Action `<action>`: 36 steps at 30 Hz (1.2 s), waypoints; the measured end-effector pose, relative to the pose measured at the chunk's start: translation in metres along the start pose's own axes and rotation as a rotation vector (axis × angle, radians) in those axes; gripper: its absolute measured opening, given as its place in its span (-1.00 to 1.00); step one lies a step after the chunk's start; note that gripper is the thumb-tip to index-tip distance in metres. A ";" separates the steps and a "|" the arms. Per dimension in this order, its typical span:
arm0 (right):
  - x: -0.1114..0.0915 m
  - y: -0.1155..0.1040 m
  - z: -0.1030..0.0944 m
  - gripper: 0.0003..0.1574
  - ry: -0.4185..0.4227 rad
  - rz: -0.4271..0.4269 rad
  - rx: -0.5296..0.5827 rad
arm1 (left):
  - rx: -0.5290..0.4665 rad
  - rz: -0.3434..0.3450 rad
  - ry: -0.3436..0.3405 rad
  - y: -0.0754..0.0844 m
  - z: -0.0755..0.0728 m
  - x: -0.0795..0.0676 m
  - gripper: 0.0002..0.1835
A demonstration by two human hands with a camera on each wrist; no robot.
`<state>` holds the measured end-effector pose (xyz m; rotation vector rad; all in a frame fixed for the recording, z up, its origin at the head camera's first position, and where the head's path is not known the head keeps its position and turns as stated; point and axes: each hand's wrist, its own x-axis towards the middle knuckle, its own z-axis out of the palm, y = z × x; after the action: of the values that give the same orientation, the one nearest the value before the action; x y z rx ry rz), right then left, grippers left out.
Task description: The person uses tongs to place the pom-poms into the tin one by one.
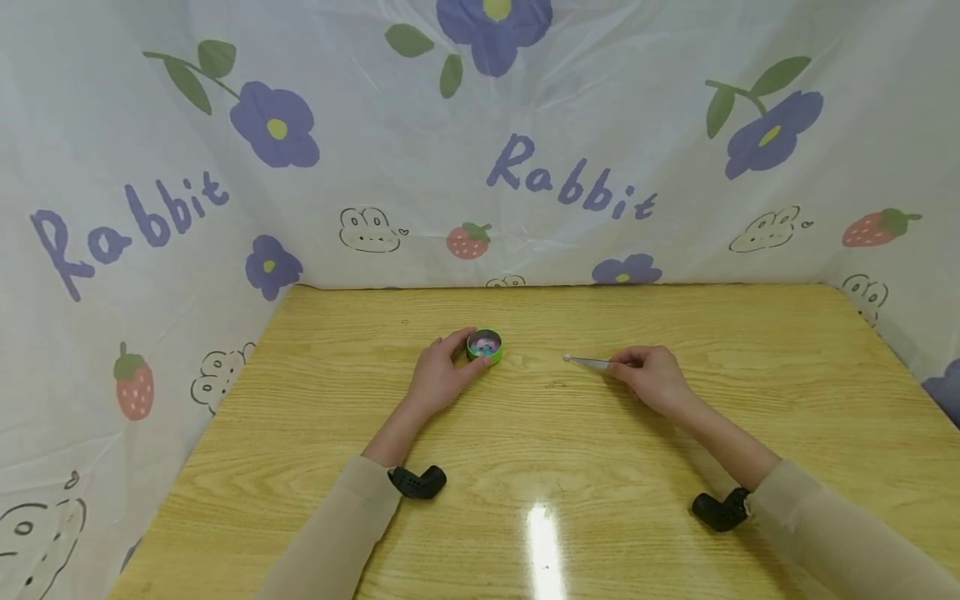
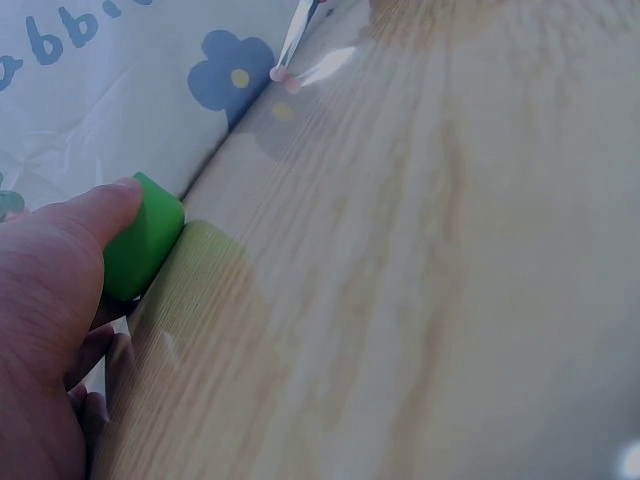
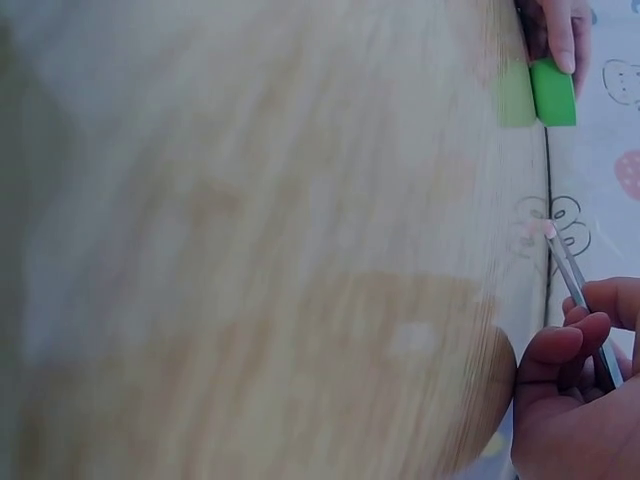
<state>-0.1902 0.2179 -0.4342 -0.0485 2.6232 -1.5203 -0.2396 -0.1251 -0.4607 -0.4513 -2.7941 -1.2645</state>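
Note:
A small round green tin point(image 1: 495, 357) stands on the table, with several pink and teal beads point(image 1: 486, 345) inside. My left hand point(image 1: 441, 373) grips the tin between thumb and fingers; its green side point(image 2: 150, 240) shows in the left wrist view. To the right, my right hand point(image 1: 660, 382) pinches a pair of metal tweezers point(image 1: 591, 362) that point left. A small pink bead point(image 1: 567, 357) sits at the tweezers' tips, apart from the tin. The right wrist view shows the tweezers point(image 3: 568, 262) with the pink bead point(image 3: 549, 229) at their end.
The wood-grain table point(image 1: 480, 450) reflects light near its front. Behind and at the sides hangs a white cloth point(image 1: 405, 150) printed with flowers, rabbits and strawberries. A black wrist device point(image 1: 418, 482) is on the left forearm, another black device point(image 1: 722, 510) on the right.

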 end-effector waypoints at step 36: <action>0.011 -0.023 0.009 -0.69 0.003 -0.031 0.025 | -0.011 0.007 0.003 0.001 -0.001 -0.001 -0.32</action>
<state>-0.2009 0.1975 -0.4195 -0.0850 2.6174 -1.5637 -0.2383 -0.1254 -0.4596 -0.4588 -2.7827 -1.2784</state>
